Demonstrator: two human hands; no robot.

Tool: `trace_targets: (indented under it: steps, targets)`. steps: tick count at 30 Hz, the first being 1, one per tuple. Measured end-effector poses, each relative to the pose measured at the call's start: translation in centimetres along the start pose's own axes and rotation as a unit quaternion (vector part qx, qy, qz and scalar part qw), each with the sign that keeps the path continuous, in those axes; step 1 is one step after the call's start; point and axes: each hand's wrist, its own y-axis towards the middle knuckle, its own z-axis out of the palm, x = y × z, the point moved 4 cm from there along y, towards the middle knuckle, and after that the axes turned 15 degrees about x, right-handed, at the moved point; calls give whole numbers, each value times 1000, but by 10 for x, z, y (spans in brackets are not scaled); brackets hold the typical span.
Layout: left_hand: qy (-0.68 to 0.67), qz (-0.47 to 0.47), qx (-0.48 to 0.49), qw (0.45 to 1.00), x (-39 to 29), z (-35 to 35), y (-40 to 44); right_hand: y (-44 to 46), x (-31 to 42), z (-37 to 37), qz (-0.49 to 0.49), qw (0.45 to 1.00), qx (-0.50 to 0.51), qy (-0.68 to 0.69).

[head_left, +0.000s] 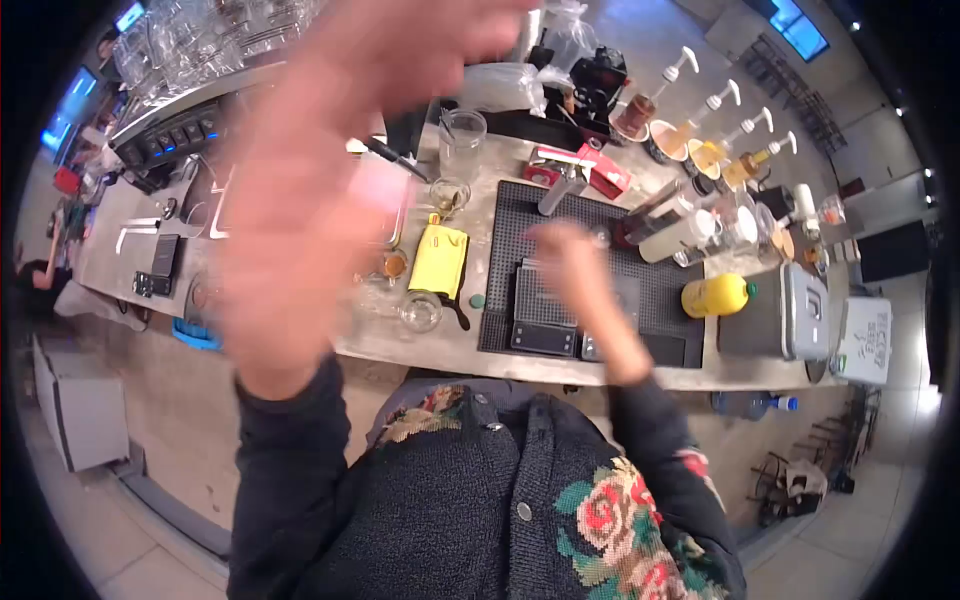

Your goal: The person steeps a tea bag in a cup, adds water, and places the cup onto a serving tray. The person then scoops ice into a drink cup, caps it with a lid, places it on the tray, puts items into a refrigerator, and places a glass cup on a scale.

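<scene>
- Far L of the mat (pixel 503 250): clear cups (pixel 190 40), piled up, top cut off; contents hard to make out.
- L hand (pixel 312 205), raised, L of mat: v. blurred, hides part of counter. Fingers look partly apart; can't tell exact gap or if it has hold of anything.
- L of mat: small cup (pixel 395 264) w/ brown liquid; glass (pixel 420 314) nearby, contents unclear.
- Just L of mat: yellow cloth (pixel 440 258). Behind it, tall jug (pixel 462 148) w/ dark stick in it.
- On mat, front L: scale (pixel 543 340), near R hand.
- R hand (pixel 572 262), above mat: blurred, can't tell how far fingers are open or if holding sth.
- Behind mat, toward R: pump jars (pixel 632 118), reddish-brown to yellow liquids.
- Mat's R edge: yellow bottle (pixel 712 297), green cap; fill unclear.
- R of mat: grey box (pixel 762 325), inside hidden.
</scene>
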Motion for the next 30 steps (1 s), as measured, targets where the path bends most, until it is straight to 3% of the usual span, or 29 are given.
trace_targets:
  steps: [1,2,3,4,7,12,13,15,16,18,22,23,25,26,30]
  targets:
    - [-30,-40,-131,990,11,30,9,8,-55,72,-13,996,89,16]
    - [81,-100,-95,987,20,42,0,8,-73,119,-56,991,116,-40]
    - [111,-159,-85,977,37,59,-10,10,-96,166,-80,969,205,-113]
    - [138,-218,-74,963,54,78,-22,3,-120,203,-73,962,222,-143]
    - [262,-345,37,901,98,130,-63,-5,-113,211,-128,967,180,-130]
    - [231,-364,94,897,125,191,-117,-4,-124,193,-261,961,82,-30]
    - [109,-353,91,925,111,187,-92,-2,-119,178,-252,964,73,-31]
    - [-207,-280,113,931,78,175,-41,-5,-122,153,-17,984,176,22]
    - [-350,-170,118,914,58,169,-17,-10,-121,140,1,991,131,19]
    - [-609,3,105,786,23,159,19,-25,-121,109,34,997,65,33]
    - [-771,131,64,619,-15,160,74,-70,-134,64,75,996,-15,36]
    - [-778,134,72,610,-20,164,79,-83,-133,56,85,996,-24,31]
    - [-817,138,174,532,-33,181,90,-109,-138,33,145,985,-47,76]
    - [-822,142,184,519,-35,188,95,-120,-141,21,157,983,-59,69]
    - [-726,254,289,569,-41,222,110,-163,-154,-32,145,971,-186,25]
